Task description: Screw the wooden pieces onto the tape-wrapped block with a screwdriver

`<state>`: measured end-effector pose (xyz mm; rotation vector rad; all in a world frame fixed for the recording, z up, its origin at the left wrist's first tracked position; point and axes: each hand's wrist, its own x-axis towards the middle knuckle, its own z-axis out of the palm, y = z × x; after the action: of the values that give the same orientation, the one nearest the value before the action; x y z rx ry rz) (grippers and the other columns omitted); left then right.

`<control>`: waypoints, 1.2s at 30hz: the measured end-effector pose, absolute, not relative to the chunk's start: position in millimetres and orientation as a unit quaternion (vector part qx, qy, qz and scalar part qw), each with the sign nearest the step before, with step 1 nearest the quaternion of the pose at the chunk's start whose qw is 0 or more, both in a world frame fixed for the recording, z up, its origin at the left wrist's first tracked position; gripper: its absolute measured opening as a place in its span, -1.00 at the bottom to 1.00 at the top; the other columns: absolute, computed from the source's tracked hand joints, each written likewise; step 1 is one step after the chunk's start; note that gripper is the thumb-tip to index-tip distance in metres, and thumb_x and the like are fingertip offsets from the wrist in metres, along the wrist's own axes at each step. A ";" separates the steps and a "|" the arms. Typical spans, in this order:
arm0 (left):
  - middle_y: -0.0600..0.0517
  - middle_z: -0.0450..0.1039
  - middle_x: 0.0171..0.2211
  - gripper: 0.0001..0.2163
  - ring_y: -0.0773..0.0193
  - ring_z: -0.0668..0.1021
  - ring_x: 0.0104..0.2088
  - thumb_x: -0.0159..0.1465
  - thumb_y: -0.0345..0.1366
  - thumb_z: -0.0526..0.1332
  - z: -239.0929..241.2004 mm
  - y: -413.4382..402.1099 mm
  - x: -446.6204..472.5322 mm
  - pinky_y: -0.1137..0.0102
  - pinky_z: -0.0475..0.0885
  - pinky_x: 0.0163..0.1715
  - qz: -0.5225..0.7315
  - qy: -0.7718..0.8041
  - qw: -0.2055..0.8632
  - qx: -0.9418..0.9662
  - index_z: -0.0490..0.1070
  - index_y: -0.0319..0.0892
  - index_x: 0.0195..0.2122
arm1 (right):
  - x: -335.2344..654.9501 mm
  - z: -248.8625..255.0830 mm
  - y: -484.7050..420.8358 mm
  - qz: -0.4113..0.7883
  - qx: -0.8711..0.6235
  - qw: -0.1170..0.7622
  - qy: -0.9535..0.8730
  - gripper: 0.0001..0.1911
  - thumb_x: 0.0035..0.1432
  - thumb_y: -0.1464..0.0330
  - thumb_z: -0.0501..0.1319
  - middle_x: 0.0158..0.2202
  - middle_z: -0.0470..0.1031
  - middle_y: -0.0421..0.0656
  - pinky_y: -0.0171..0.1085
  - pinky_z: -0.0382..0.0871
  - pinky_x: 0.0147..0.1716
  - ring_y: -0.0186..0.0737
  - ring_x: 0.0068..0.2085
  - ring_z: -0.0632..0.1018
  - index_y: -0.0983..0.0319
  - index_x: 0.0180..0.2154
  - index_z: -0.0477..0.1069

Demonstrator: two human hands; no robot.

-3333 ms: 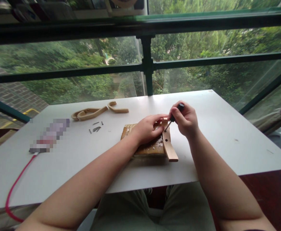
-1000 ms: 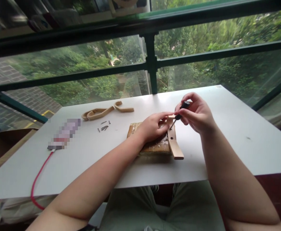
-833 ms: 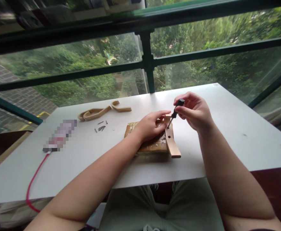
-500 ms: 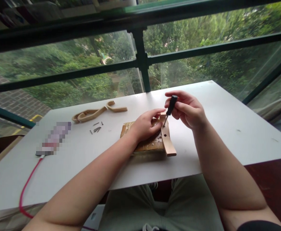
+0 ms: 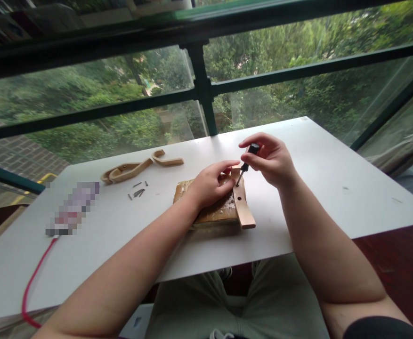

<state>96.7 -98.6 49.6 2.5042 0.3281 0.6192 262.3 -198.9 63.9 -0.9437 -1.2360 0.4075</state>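
A flat wooden block (image 5: pixel 211 214) lies on the white table (image 5: pixel 315 197) in front of me. A curved light wooden strip (image 5: pixel 245 212) rests along its right edge. My left hand (image 5: pixel 208 184) presses down on the block and strip, fingers pinched at the strip's far end. My right hand (image 5: pixel 271 160) is closed round the black handle of a small screwdriver (image 5: pixel 246 164), held tilted, its tip down on the strip near my left fingertips.
Further curved wooden pieces (image 5: pixel 125 170) and another bent piece (image 5: pixel 166 159) lie at the back left, with several small dark screws (image 5: pixel 137 190) beside them. A blurred object (image 5: pixel 72 209) with a red cable (image 5: pixel 29 282) sits left. A glass window with dark green frame (image 5: pixel 201 94) borders the table.
My right hand has kept turning the screwdriver on the strip, its fingers shifting on the handle. The camera view has swayed slightly. My left hand has stayed on the block.
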 end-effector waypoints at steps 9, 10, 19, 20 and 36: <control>-0.01 0.50 -0.03 -0.59 0.26 0.54 -0.11 0.24 -0.38 0.18 49.5 -98.5 96.6 0.36 0.43 0.00 0.236 0.119 0.261 0.928 0.34 -0.12 0.14 | 254.4 55.6 -189.2 0.065 -0.449 0.702 -0.549 -0.70 0.11 0.19 0.30 -0.41 0.43 -0.16 -0.24 0.35 -0.29 -0.29 -0.35 0.44 0.23 -0.53 0.35; -0.02 0.50 -0.03 -0.59 0.25 0.54 -0.10 0.24 -0.38 0.18 49.5 -98.5 96.6 0.36 0.43 0.00 0.236 0.118 0.259 0.929 0.34 -0.12 0.14 | 253.2 55.5 -188.8 0.061 -0.447 0.706 -0.546 -0.74 0.10 0.19 0.30 -0.35 0.46 -0.14 -0.22 0.38 -0.25 -0.26 -0.30 0.47 0.22 -0.47 0.39; -0.01 0.50 -0.02 -0.60 0.25 0.54 -0.10 0.23 -0.39 0.19 50.1 -98.2 96.9 0.34 0.43 0.01 0.232 0.115 0.264 0.929 0.35 -0.13 0.12 | 249.7 54.2 -191.0 0.125 -0.438 0.714 -0.532 -0.74 0.11 0.20 0.29 -0.57 0.32 -0.29 -0.30 0.30 -0.50 -0.36 -0.55 0.39 0.17 -0.18 0.39; -0.01 0.50 -0.02 -0.59 0.24 0.54 -0.09 0.23 -0.39 0.19 50.1 -98.2 96.9 0.34 0.43 0.02 0.232 0.114 0.267 0.928 0.35 -0.13 0.12 | 250.6 54.9 -192.4 0.134 -0.434 0.715 -0.532 -0.76 0.14 0.19 0.25 -0.57 0.32 -0.28 -0.32 0.25 -0.54 -0.38 -0.56 0.36 0.19 -0.21 0.40; 0.02 0.50 -0.01 -0.59 0.27 0.53 -0.09 0.22 -0.42 0.18 49.1 -100.3 96.9 0.38 0.41 0.02 0.253 0.112 0.272 0.922 0.37 -0.11 0.11 | 253.2 64.6 -202.7 0.158 -0.425 0.719 -0.528 -0.76 0.08 0.37 0.25 -0.30 0.56 -0.12 -0.37 0.19 -0.64 -0.44 -0.56 0.32 0.20 -0.17 0.56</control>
<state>96.9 -100.3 49.1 2.4809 0.3019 0.6824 253.2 -202.7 64.6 -0.9395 -1.1670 0.3487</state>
